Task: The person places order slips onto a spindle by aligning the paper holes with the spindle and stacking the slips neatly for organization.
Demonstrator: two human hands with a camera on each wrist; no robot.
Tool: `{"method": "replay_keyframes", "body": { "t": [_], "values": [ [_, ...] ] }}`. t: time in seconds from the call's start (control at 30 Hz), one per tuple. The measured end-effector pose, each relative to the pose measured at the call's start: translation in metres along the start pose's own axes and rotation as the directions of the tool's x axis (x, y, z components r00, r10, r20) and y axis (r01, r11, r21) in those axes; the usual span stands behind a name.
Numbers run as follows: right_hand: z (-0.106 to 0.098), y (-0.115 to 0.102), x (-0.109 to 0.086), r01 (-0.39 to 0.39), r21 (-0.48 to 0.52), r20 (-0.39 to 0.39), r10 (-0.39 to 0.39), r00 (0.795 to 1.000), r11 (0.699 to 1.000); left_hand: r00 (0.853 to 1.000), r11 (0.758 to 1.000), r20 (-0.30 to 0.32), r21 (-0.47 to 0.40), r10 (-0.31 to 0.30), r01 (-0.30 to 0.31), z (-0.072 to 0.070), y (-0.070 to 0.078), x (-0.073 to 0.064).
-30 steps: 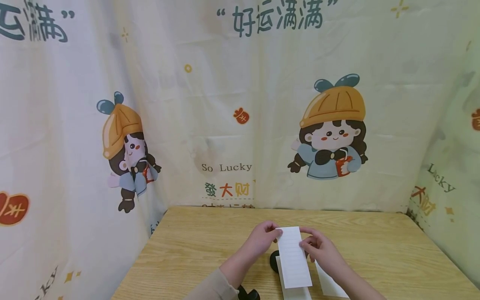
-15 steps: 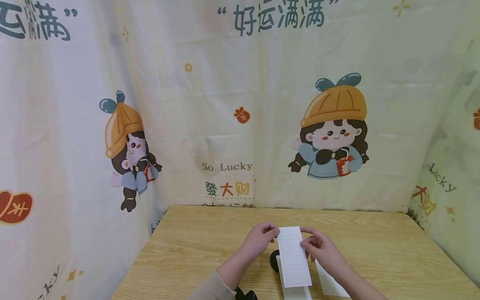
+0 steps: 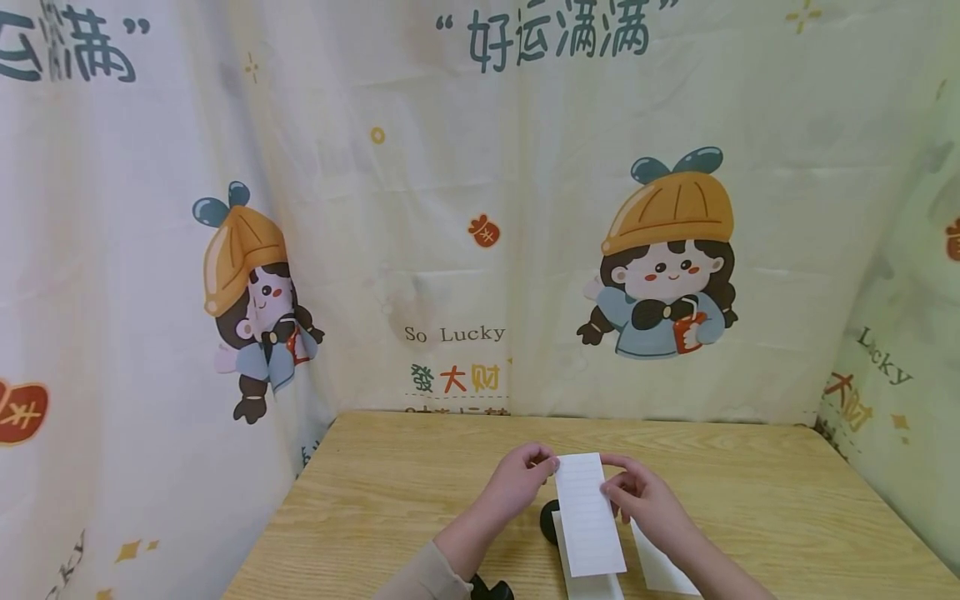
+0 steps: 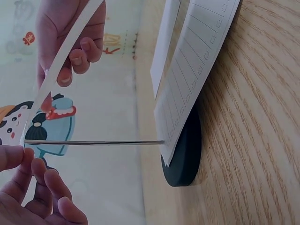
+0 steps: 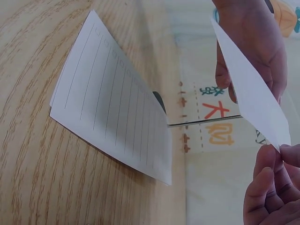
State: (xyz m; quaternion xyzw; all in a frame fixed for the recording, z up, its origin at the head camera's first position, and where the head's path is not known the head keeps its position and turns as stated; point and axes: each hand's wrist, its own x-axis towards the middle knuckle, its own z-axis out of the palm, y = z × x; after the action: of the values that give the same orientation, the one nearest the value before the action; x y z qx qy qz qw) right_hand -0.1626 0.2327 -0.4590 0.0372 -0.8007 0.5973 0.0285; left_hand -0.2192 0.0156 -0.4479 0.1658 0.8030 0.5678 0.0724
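A narrow lined white paper sheet (image 3: pixel 590 517) is held up between both hands. My left hand (image 3: pixel 519 482) pinches its upper left corner with thumb and fingers. At the right edge, my right hand (image 3: pixel 651 504) pinches the sheet, its index finger reaching along the top. Below stands a paper spike with a round black base (image 4: pixel 185 161) and a thin upright metal rod (image 4: pixel 98 142). The rod's tip meets the held sheet; whether it pierces it I cannot tell. Lower down, lined sheets (image 5: pixel 117 103) lie tilted at the rod's foot, over the base.
Another white sheet (image 3: pixel 662 568) lies on the wooden table (image 3: pixel 420 467), partly under my right forearm. A black object (image 3: pixel 492 589), cut off by the frame, sits by my left sleeve. A printed curtain (image 3: pixel 450 192) hangs behind the table.
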Motion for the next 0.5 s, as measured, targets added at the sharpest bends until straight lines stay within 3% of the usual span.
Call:
{"method": "replay_keyframes", "body": {
  "t": [0.5],
  "values": [
    [0.0016,0.0026,-0.0013,-0.007,-0.009,0.01,0.007,1.0,1.0,1.0,1.0,0.0,0.018,0.023,-0.023,0.0026,-0.0034,0.0005]
  ]
}}
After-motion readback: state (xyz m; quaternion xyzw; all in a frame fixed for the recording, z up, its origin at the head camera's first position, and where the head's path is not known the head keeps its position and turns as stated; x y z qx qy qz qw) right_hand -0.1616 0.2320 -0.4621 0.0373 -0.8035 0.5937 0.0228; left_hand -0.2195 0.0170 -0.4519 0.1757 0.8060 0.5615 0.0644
